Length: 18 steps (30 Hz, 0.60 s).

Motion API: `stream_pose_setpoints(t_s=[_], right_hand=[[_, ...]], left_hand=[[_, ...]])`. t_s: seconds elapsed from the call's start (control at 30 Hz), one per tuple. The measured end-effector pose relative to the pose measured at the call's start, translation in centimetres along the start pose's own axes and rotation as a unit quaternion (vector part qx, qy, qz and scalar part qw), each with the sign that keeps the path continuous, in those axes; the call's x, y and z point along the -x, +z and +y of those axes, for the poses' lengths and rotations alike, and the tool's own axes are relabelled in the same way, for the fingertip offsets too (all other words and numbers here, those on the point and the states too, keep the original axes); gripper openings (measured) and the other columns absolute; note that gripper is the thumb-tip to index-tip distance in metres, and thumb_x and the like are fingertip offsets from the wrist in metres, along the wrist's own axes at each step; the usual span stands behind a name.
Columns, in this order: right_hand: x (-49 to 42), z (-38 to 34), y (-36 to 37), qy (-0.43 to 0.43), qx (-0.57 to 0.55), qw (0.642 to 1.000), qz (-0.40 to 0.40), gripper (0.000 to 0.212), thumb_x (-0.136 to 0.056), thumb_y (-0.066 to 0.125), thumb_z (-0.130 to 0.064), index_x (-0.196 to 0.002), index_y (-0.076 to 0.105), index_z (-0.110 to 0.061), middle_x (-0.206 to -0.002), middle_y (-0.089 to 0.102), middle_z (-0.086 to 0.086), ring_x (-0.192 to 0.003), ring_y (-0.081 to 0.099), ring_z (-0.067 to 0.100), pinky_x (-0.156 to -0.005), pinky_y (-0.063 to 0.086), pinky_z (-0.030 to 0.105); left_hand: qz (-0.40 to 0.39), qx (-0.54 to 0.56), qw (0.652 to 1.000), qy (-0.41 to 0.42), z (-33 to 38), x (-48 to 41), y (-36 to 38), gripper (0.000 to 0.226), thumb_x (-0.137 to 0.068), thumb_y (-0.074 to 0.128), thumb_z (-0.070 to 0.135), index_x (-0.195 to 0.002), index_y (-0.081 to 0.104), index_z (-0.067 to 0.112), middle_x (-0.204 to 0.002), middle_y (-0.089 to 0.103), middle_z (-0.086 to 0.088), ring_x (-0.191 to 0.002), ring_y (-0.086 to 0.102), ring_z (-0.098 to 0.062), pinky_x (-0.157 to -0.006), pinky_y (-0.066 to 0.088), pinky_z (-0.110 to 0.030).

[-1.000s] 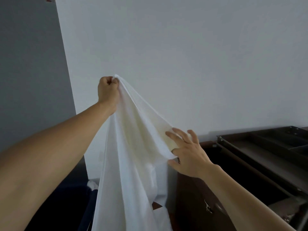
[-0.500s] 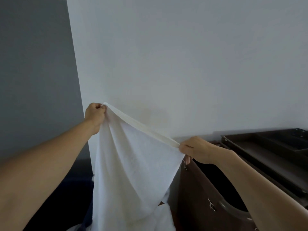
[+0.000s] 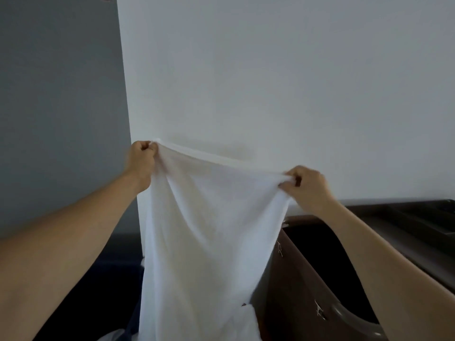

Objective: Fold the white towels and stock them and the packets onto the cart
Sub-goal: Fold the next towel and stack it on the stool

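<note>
Both hands hold the white towel [image 3: 204, 230] up against the wall: left hand [image 3: 141, 157] clenched on one top corner, right hand [image 3: 305, 184] pinching the other. It hangs beside the dark cart [image 3: 307, 279], whose open bin looks black inside.

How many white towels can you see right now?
1 for certain: the white cloth towel held up by its top edge between both hands. White fabric low behind it may be another; more may be hidden.
</note>
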State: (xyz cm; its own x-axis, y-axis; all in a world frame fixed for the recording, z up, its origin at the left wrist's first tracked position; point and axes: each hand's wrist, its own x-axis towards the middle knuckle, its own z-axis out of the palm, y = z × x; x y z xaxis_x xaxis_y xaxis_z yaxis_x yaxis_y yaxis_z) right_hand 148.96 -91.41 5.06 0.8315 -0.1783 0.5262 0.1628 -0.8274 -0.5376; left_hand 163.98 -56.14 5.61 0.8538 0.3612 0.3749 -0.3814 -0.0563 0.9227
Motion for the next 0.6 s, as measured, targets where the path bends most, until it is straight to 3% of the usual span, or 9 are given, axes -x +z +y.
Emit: stream_pose_setpoints(t_s=[0.1,0.17,0.23,0.3,0.37,0.43,0.5,0.53,0.6], right_hand=[[-2.8,-3.0,-1.6,0.028,-0.151,0.981,0.122,0.034,-0.091,0.068,-0.016,-0.122,0.056,-0.021,-0.085,0.053,-0.012,-0.074,0.051,0.006,-0.072,0.043,0.027],[-3.7,-3.6,-1.6,0.106,-0.179,0.975,0.073,0.046,-0.093,0.066,-0.019,-0.134,0.047,-0.014,-0.091,0.052,-0.003,-0.079,0.055,0.017,-0.074,0.043,0.033],[-3.5,-3.3,-1.1,0.165,-0.137,0.976,-0.029,0.013,-0.094,0.065,-0.017,-0.098,0.057,-0.007,-0.08,0.05,0.007,-0.063,0.051,0.023,-0.058,0.04,0.033],[-4.0,-3.4,-1.7,0.177,-0.197,0.964,-0.009,0.025,-0.095,0.064,-0.008,-0.076,0.049,-0.009,-0.072,0.049,0.011,-0.048,0.049,0.019,-0.045,0.038,0.029],[-4.9,-4.6,-2.9,0.154,-0.325,0.93,0.069,0.02,-0.095,0.061,-0.002,-0.08,0.05,-0.011,-0.082,0.057,0.014,-0.043,0.061,0.018,-0.04,0.046,0.026],[-5.5,-6.5,-3.4,0.13,-0.452,0.874,0.121,0.006,-0.098,0.054,-0.002,-0.104,0.055,-0.003,-0.101,0.059,0.016,-0.048,0.068,0.022,-0.043,0.053,0.029],[-5.5,-7.1,-2.3,0.148,-0.498,0.849,0.099,0.039,-0.101,0.05,-0.007,-0.139,0.041,-0.001,-0.122,0.055,0.018,-0.055,0.07,0.031,-0.046,0.057,0.034],[-5.0,-7.2,-2.0,0.151,-0.494,0.852,0.077,0.041,-0.102,0.05,-0.008,-0.141,0.039,-0.001,-0.127,0.053,0.021,-0.055,0.07,0.033,-0.047,0.058,0.035],[-4.8,-7.3,-1.8,0.123,-0.472,0.868,0.094,0.017,-0.101,0.053,-0.007,-0.116,0.053,0.001,-0.119,0.057,0.023,-0.052,0.069,0.029,-0.051,0.06,0.037]], left_hand=[[0.045,0.048,0.997,0.026,3.1,-0.7,0.0,0.011,-0.101,0.053,0.028,-0.106,0.054,0.018,-0.089,0.055,0.012,-0.08,0.052,-0.002,-0.069,0.043,-0.017],[0.03,0.053,0.998,0.031,3.6,-1.0,-0.7,0.012,-0.099,0.054,0.03,-0.1,0.057,0.018,-0.086,0.057,0.009,-0.082,0.055,-0.01,-0.071,0.045,-0.023],[-0.009,0.05,0.999,0.017,3.1,-0.8,-1.3,0.013,-0.099,0.055,0.028,-0.091,0.057,0.019,-0.085,0.057,0.004,-0.081,0.055,-0.017,-0.068,0.045,-0.032],[-0.033,0.019,0.999,0.021,3.0,-0.4,-1.8,0.011,-0.101,0.054,0.025,-0.092,0.055,0.018,-0.085,0.056,0.003,-0.076,0.052,-0.014,-0.063,0.043,-0.03],[-0.031,0.021,0.998,0.042,4.1,-0.3,-1.9,0.009,-0.101,0.055,0.024,-0.095,0.056,0.018,-0.087,0.057,0.004,-0.077,0.053,-0.011,-0.063,0.043,-0.026],[-0.025,0.021,0.997,0.067,5.8,-0.7,-2.0,0.013,-0.101,0.055,0.024,-0.087,0.055,0.022,-0.086,0.057,0.005,-0.077,0.053,-0.011,-0.067,0.044,-0.025],[-0.018,-0.006,0.997,0.078,7.0,-0.9,-2.4,0.02,-0.101,0.054,0.021,-0.081,0.052,0.023,-0.082,0.055,0.005,-0.074,0.051,-0.01,-0.067,0.043,-0.025],[-0.014,-0.025,0.997,0.078,7.0,-0.8,-2.7,0.02,-0.101,0.054,0.019,-0.081,0.051,0.02,-0.08,0.053,0.005,-0.071,0.049,-0.01,-0.064,0.042,-0.023],[-0.02,-0.066,0.994,0.082,6.8,-0.6,-3.3,0.013,-0.101,0.054,0.018,-0.089,0.054,0.013,-0.077,0.053,0.004,-0.067,0.048,-0.008,-0.058,0.04,-0.019]])
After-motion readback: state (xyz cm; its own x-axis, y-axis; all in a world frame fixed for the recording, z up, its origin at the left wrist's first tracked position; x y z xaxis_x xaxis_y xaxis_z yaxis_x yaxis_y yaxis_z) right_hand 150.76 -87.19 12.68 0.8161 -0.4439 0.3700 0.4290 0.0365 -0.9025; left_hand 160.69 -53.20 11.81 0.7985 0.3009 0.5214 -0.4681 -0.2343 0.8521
